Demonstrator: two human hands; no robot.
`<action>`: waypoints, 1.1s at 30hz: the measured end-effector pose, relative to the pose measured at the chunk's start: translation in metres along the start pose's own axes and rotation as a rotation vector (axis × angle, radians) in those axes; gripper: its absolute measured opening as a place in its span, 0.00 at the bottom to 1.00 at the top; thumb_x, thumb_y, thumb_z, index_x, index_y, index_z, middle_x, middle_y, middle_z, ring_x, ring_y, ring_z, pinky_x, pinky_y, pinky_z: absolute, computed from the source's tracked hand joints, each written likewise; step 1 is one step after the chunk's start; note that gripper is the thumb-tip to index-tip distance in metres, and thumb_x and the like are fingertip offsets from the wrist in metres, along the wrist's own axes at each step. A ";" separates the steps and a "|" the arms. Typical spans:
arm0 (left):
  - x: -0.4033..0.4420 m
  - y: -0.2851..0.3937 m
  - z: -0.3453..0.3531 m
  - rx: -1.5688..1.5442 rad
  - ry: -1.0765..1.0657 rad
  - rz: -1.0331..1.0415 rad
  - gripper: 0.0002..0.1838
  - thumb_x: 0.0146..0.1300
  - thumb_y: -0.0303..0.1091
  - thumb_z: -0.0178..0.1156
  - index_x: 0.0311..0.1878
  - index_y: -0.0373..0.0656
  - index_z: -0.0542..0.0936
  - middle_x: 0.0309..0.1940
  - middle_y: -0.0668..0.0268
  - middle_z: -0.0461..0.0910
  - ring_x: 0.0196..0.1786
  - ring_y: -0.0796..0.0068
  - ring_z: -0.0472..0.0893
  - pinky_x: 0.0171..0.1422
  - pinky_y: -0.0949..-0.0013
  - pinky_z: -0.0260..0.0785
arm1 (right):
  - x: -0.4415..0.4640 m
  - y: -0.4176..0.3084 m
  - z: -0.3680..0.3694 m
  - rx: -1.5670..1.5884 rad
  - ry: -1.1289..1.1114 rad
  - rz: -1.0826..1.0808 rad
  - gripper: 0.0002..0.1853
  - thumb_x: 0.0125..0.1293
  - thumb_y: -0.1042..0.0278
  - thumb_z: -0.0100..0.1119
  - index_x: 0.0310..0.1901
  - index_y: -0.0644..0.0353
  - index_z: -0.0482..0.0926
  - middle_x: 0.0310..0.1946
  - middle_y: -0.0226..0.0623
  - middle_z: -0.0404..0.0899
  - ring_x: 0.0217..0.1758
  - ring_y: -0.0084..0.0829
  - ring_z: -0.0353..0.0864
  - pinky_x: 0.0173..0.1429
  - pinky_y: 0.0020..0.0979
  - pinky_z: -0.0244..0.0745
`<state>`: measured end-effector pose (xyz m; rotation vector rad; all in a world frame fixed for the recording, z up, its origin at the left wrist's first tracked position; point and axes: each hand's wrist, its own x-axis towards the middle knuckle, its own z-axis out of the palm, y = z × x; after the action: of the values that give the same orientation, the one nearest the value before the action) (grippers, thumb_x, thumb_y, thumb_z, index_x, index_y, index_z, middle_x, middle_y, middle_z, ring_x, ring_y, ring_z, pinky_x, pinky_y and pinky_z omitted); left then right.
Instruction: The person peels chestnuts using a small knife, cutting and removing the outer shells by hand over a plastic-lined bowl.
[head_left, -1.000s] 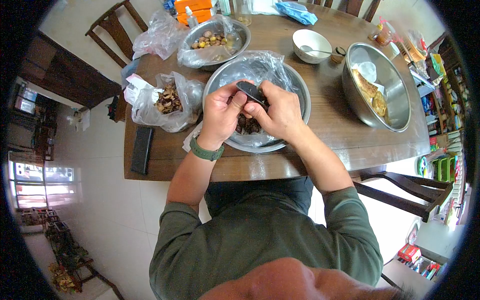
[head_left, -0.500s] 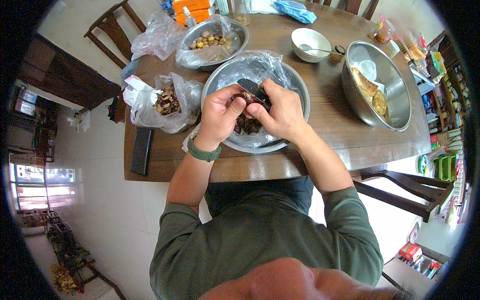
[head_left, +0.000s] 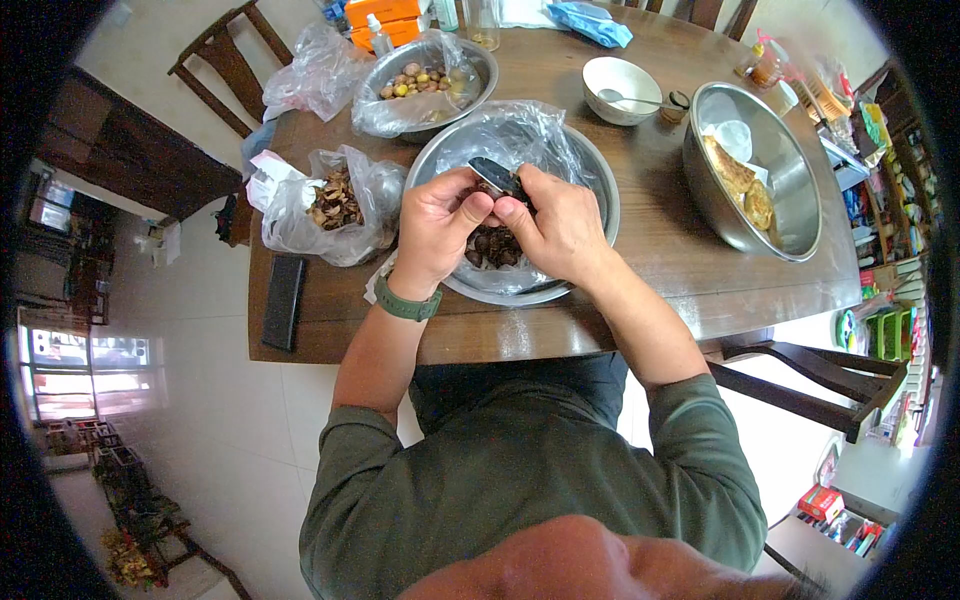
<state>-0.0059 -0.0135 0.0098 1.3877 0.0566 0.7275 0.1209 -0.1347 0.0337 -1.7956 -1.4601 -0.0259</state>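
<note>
Over a large steel basin (head_left: pixel 612 205) lined with clear plastic, my two hands meet. My left hand (head_left: pixel 437 228), with a green watch strap (head_left: pixel 408 303) at the wrist, pinches a brown chestnut (head_left: pixel 487 189), mostly hidden by fingers and blade. My right hand (head_left: pixel 562 228) is closed around a small dark-bladed knife (head_left: pixel 497 176), its blade lying across the chestnut and pointing left. Below the hands, dark unpeeled chestnuts (head_left: pixel 492 248) lie in the basin. Behind it, peeled, yellowish chestnuts (head_left: pixel 415 78) sit in a second, bag-lined steel bowl (head_left: pixel 490 75).
Left of the basin stands a plastic bag (head_left: pixel 375 215) holding brown shells (head_left: pixel 337 198). A black phone (head_left: pixel 284 303) lies near the table edge. To the right are a white bowl (head_left: pixel 620 80) with a spoon and a tilted steel bowl (head_left: pixel 805 215) holding flat browned food.
The knife has shifted slightly left and turned within the hands, and less of the chestnut shows. Both hands remain together over the basin.
</note>
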 end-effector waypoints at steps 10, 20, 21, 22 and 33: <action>0.001 -0.010 -0.002 0.060 0.075 0.061 0.15 0.67 0.38 0.63 0.48 0.34 0.81 0.37 0.69 0.83 0.41 0.81 0.80 0.48 0.74 0.77 | 0.002 -0.004 0.003 -0.002 -0.022 0.012 0.23 0.65 0.44 0.58 0.33 0.60 0.72 0.26 0.52 0.79 0.31 0.56 0.80 0.32 0.49 0.73; -0.003 0.002 0.002 -0.228 -0.030 -0.141 0.22 0.74 0.48 0.51 0.52 0.35 0.77 0.40 0.64 0.83 0.33 0.80 0.79 0.35 0.77 0.74 | 0.001 0.005 0.000 0.087 0.092 -0.077 0.28 0.52 0.42 0.70 0.33 0.60 0.71 0.26 0.45 0.78 0.29 0.52 0.81 0.33 0.45 0.75; -0.003 0.002 0.003 -0.179 -0.033 -0.138 0.22 0.74 0.48 0.50 0.50 0.35 0.77 0.39 0.64 0.83 0.31 0.80 0.79 0.34 0.77 0.74 | 0.001 0.005 0.000 0.082 0.089 -0.073 0.27 0.53 0.42 0.70 0.33 0.60 0.71 0.26 0.45 0.78 0.29 0.51 0.81 0.32 0.45 0.75; -0.003 0.002 0.004 -0.129 -0.036 -0.136 0.22 0.74 0.49 0.50 0.49 0.35 0.77 0.39 0.64 0.83 0.30 0.80 0.78 0.32 0.77 0.74 | 0.001 0.005 0.001 0.077 0.086 -0.068 0.27 0.53 0.42 0.69 0.33 0.60 0.71 0.26 0.46 0.78 0.29 0.51 0.81 0.32 0.45 0.75; -0.004 -0.001 0.000 -0.017 -0.083 -0.089 0.21 0.72 0.47 0.54 0.47 0.34 0.79 0.38 0.64 0.83 0.29 0.82 0.78 0.33 0.79 0.74 | 0.001 0.006 0.001 -0.003 0.115 -0.108 0.24 0.57 0.45 0.66 0.30 0.59 0.71 0.23 0.45 0.77 0.27 0.49 0.80 0.29 0.44 0.73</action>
<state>-0.0082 -0.0155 0.0071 1.3892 0.0465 0.5942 0.1257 -0.1334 0.0303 -1.6872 -1.4733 -0.1836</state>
